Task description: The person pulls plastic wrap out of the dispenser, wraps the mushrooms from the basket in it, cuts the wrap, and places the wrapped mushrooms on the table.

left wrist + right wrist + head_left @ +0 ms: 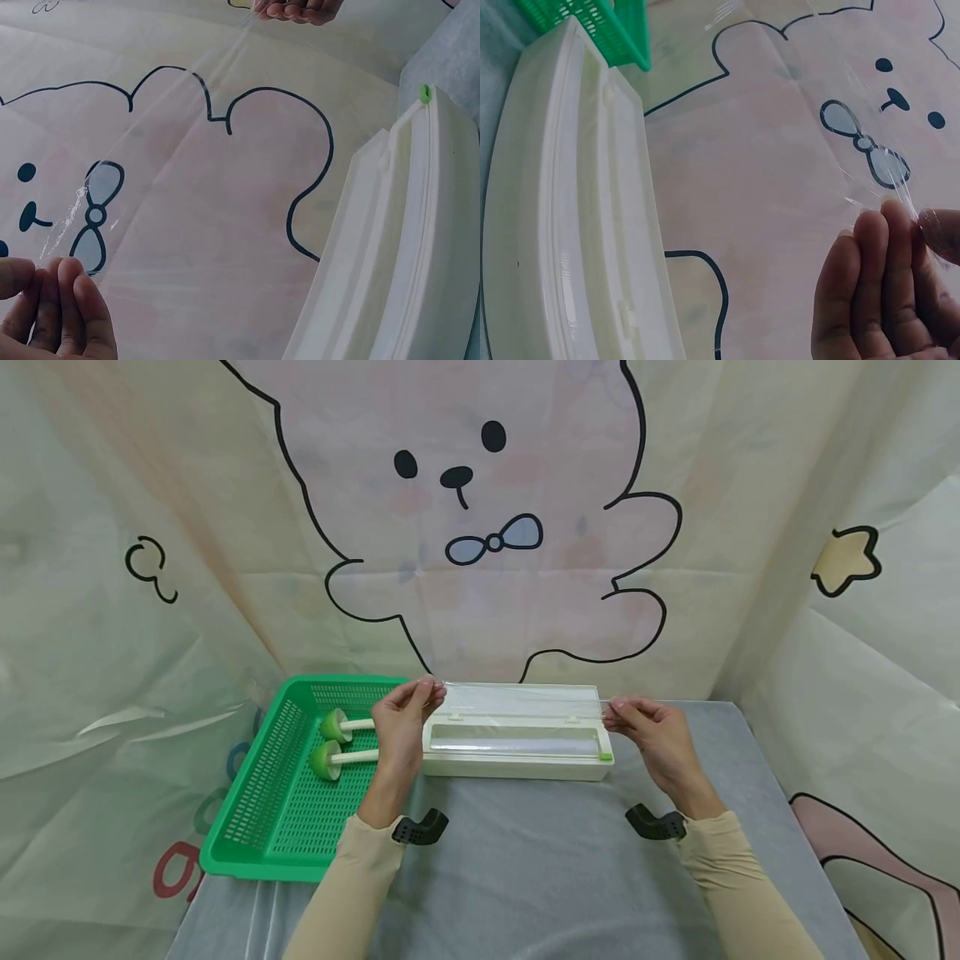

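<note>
A sheet of clear plastic wrap (82,202) is stretched between my two hands, above a white wrap dispenser box (517,768). My left hand (405,718) pinches the film's left end between thumb and fingers, above the box's left end. The right end is pinched by my right hand (656,739), just beyond the box's right end. The dispenser's lid (517,697) stands raised at the back. A long window runs along its front part, with a small green slider (605,757) at the right. In the right wrist view, thumb and fingertips meet on the film (896,176).
Left of the box sits a green perforated basket (262,860). Inside it lie two white sticks with rounded green heads (324,761), partly hidden by my left hand. A grey cloth (525,868) covers the table. Behind hangs a printed curtain (465,602).
</note>
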Motion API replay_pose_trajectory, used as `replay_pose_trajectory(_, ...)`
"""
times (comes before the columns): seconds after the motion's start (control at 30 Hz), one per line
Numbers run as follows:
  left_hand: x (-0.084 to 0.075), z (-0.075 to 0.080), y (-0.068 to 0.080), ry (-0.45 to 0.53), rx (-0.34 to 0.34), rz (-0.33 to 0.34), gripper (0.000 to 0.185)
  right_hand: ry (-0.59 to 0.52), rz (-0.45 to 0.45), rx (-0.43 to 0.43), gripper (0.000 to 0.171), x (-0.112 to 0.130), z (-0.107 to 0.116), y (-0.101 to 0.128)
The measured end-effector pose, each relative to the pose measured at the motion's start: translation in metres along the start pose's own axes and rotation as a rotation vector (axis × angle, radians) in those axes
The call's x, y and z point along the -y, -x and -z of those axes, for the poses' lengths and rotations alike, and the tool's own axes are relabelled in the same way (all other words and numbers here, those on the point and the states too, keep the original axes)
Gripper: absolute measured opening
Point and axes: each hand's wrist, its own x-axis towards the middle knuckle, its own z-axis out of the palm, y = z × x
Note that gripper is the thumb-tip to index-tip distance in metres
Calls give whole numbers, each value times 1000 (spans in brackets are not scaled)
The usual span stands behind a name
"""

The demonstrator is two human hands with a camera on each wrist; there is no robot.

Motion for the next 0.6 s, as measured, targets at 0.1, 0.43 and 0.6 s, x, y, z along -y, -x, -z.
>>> replay_pose_trajectory(0.1, -3, -1, 1, -7, 1, -12, 21, -5, 1, 1, 15, 3, 0, 2)
replay_pose_trajectory(0.43, -6, 6, 10, -20, 27, -41, 21, 66, 45, 44, 27, 4, 4, 13)
replay_pose_trajectory(0.6, -3, 14, 19, -35, 40, -30, 24, 105, 61, 54, 31, -1, 5, 22)
